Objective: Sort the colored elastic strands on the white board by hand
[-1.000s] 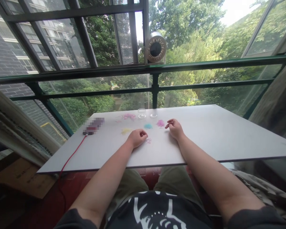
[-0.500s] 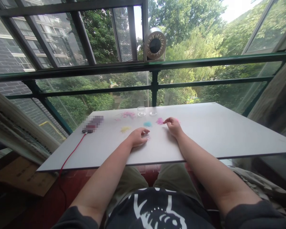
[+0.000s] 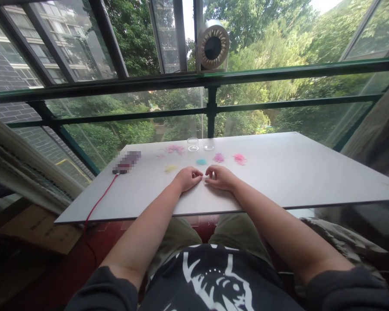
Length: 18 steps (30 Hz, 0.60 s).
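Just above the white table my left hand (image 3: pixel 189 178) and my right hand (image 3: pixel 221 177) face each other, fingertips nearly meeting. Both have curled fingers, the thumbs drawn toward the index fingers. A tiny pale scrap shows between them; its kind is too small to tell. Beyond the hands lie small heaps of thin coloured bits: a teal heap (image 3: pixel 201 162) closest to the fingertips, a purple heap (image 3: pixel 218 158), a bright pink heap (image 3: pixel 239 159), and a yellow heap (image 3: pixel 170 169) left of them. Farther back is a looser pinkish-mauve heap (image 3: pixel 174 149).
Two clear round containers (image 3: pixel 192 145) stand near the table's (image 3: pixel 311 172) back edge. A blurred-out dark device (image 3: pixel 127 163) with a red cable (image 3: pixel 100 198) lies at the left. Behind the table run a green railing (image 3: pixel 266 77) and windows; a round silver fan-like device (image 3: pixel 213 46) sits above.
My right hand has moved left and nearer, from beside the pink heap to my left hand, uncovering that heap. My left hand has barely moved. The view has tilted down slightly.
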Each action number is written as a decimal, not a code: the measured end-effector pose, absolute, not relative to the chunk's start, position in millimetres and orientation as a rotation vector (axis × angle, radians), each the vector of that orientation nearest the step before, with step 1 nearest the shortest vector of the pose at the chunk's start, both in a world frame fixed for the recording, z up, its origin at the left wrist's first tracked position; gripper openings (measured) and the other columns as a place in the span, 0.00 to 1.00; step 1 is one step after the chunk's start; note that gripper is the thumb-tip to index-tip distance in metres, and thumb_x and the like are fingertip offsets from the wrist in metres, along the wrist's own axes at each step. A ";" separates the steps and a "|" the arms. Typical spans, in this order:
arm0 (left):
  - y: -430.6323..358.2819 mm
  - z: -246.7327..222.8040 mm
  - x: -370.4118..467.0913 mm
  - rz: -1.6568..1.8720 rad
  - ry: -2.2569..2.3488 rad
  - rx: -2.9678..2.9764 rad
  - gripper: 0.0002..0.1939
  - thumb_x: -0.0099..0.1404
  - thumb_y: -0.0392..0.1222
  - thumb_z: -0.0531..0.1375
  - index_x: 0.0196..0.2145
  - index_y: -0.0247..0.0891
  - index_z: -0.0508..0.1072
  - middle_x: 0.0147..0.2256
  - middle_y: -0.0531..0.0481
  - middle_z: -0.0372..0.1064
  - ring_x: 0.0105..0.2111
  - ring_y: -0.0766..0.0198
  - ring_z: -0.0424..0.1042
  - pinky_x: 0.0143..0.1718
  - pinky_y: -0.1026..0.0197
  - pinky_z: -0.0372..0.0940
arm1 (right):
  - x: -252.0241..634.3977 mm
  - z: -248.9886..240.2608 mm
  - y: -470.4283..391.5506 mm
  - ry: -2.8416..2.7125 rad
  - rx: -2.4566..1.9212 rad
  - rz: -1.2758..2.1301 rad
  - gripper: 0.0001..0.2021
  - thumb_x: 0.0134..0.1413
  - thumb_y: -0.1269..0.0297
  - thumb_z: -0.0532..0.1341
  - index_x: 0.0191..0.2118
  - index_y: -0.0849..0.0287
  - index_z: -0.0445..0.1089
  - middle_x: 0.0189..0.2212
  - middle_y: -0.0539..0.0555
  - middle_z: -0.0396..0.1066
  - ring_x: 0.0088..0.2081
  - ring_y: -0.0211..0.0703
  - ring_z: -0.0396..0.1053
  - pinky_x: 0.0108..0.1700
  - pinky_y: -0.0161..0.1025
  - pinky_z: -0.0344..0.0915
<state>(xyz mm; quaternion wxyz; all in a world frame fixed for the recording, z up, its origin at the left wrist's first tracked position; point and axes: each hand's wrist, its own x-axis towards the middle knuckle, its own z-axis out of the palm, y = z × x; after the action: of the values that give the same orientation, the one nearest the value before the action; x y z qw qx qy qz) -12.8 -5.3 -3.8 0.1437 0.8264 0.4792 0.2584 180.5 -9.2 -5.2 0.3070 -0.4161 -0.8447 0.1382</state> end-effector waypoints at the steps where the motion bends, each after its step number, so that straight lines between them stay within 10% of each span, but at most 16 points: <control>1: -5.2 -3.9 -12.8 0.742 1.383 2.385 0.12 0.55 0.44 0.57 0.35 0.40 0.76 0.32 0.50 0.71 0.30 0.66 0.68 0.34 0.65 0.64 | 178.8 -5.0 -10.3 -2.255 -1.092 0.340 0.11 0.41 0.60 0.62 0.33 0.59 0.69 0.27 0.49 0.67 0.26 0.33 0.60 0.30 0.32 0.56; 18: -5.8 -3.1 -11.2 0.718 1.409 2.381 0.10 0.56 0.43 0.55 0.33 0.38 0.74 0.32 0.50 0.72 0.31 0.64 0.68 0.33 0.64 0.62 | 176.9 -4.9 -7.0 -2.319 -1.119 0.294 0.05 0.46 0.67 0.58 0.28 0.60 0.70 0.25 0.50 0.66 0.25 0.34 0.60 0.30 0.32 0.56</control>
<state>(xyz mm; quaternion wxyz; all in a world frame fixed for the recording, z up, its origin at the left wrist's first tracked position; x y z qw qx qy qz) -11.2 -5.8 -3.1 0.1412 0.8247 0.4880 0.2487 176.9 -7.0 -4.9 0.2714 -0.4157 -0.8612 0.1092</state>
